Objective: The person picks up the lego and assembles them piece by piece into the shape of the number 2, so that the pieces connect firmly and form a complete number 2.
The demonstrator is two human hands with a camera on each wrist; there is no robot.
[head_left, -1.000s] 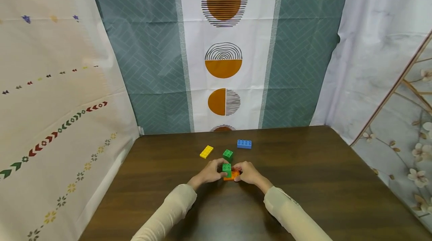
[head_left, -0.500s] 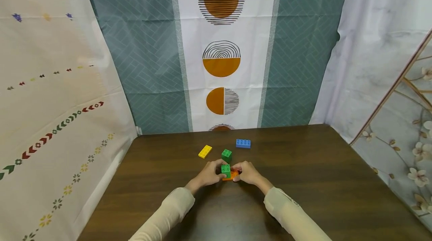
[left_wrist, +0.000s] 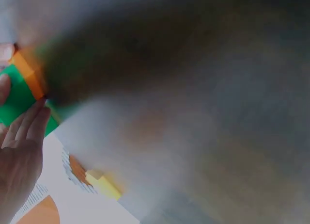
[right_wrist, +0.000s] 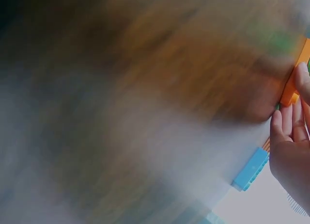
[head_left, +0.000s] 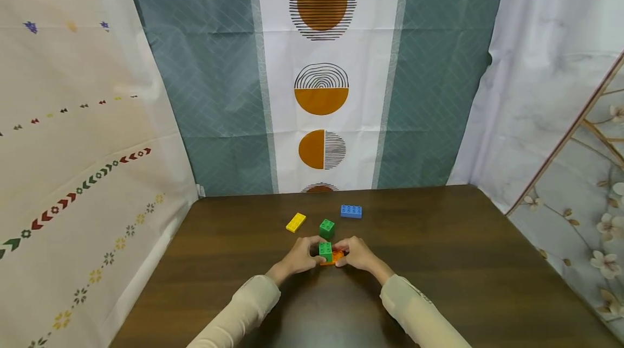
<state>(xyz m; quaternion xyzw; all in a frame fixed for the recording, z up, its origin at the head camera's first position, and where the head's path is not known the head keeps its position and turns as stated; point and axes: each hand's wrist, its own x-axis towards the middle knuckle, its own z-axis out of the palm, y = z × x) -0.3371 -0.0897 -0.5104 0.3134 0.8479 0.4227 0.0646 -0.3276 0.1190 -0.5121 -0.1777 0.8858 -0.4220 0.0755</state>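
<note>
Near the middle of the table, a green building brick [head_left: 325, 251] stands on the left part of a flat orange brick [head_left: 337, 256]. My left hand [head_left: 298, 256] pinches the green brick, thumb at the near side and fingers behind. On the other side, my right hand [head_left: 359, 254] grips the right end of the orange brick between thumb and fingers. In the left wrist view, the left hand [left_wrist: 24, 136] lies against the green brick [left_wrist: 17, 95]. The right wrist view shows the right thumb and fingers at the orange brick [right_wrist: 292, 90].
Just beyond the hands stands a second green brick [head_left: 326, 228]. A flat yellow brick [head_left: 296, 222] lies farther back on the left, and a blue brick [head_left: 351, 211] farther back on the right. The brown table [head_left: 439, 261] meets hanging cloths behind and at both sides.
The head view has shifted slightly. Both hands keep their hold on the green and orange bricks with hardly any movement, and the other bricks stay in place.
</note>
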